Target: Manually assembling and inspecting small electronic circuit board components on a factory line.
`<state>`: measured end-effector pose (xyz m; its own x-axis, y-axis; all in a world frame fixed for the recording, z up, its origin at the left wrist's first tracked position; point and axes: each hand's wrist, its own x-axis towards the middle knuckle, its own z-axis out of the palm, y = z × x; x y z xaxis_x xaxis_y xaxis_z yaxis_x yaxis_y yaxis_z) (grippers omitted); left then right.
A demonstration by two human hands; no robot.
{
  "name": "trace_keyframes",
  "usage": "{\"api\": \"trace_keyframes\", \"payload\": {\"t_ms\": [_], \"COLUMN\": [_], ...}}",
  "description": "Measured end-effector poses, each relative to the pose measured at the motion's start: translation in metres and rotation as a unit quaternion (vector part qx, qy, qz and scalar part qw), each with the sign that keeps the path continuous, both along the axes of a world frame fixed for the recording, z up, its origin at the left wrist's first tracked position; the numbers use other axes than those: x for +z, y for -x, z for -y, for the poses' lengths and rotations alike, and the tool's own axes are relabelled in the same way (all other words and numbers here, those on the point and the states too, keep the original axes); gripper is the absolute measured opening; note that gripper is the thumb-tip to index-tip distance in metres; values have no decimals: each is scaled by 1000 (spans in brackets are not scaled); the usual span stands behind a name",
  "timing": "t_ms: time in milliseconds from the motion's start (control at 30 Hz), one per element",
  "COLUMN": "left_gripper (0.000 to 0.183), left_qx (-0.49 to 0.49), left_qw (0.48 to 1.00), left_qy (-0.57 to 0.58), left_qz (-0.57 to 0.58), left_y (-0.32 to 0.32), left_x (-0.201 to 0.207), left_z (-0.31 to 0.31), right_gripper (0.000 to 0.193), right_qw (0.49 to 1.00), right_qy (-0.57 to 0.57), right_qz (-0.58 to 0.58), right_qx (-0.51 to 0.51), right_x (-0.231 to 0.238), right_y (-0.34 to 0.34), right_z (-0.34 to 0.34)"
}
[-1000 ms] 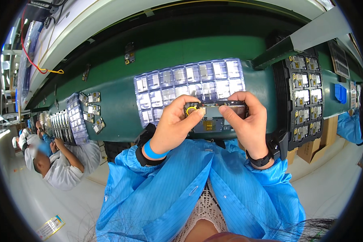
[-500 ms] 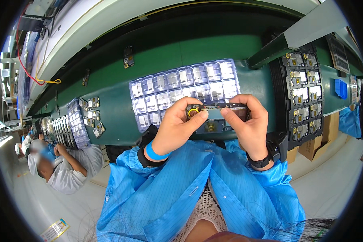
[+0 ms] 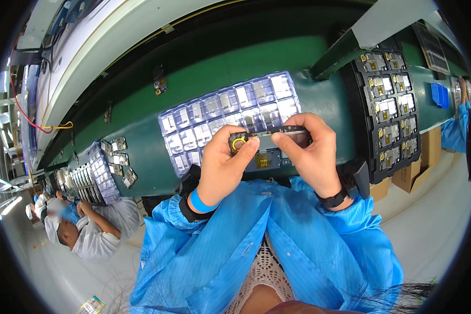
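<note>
Small dark circuit board (image 3: 269, 140) with yellow ring, pinched at its ends by left hand (image 3: 222, 165) and right hand (image 3: 309, 152) above green belt's (image 3: 141, 141) near edge; clear tray (image 3: 220, 112) behind holds many parts, work apparently midway.

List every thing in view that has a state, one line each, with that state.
left hand: closed on the dark board.
right hand: pinching the dark board's right end.
dark board: held above the belt.
clear tray: flat on the green belt, pockets filled.
black tray: loaded with boards.
</note>
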<state>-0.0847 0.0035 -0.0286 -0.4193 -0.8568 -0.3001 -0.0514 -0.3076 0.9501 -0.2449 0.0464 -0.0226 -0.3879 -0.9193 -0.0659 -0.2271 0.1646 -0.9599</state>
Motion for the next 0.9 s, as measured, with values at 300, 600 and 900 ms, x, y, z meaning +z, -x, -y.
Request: {"api": "trace_keyframes", "payload": {"t_ms": [300,600,900], "left_gripper": [17,18,31], "left_qx": [-45,-10,-47], "left_qw": [998,995,992], "left_qy": [-38,-74,-94], "left_qz": [-6,-66,-65], "left_y": [19,54,81], "left_x": [-11,-20,-16], "left_z": [3,-6,0], "right_gripper": [25,48,41], "right_qw": [999,992,955], "right_qy": [-32,-4,-4], "right_qz": [42,124,185], "right_qx": [11,-4,-230], "right_x": [-14,-31,-27], "right_y": [22,64,234], "right_z": [-7,-24,-34]}}
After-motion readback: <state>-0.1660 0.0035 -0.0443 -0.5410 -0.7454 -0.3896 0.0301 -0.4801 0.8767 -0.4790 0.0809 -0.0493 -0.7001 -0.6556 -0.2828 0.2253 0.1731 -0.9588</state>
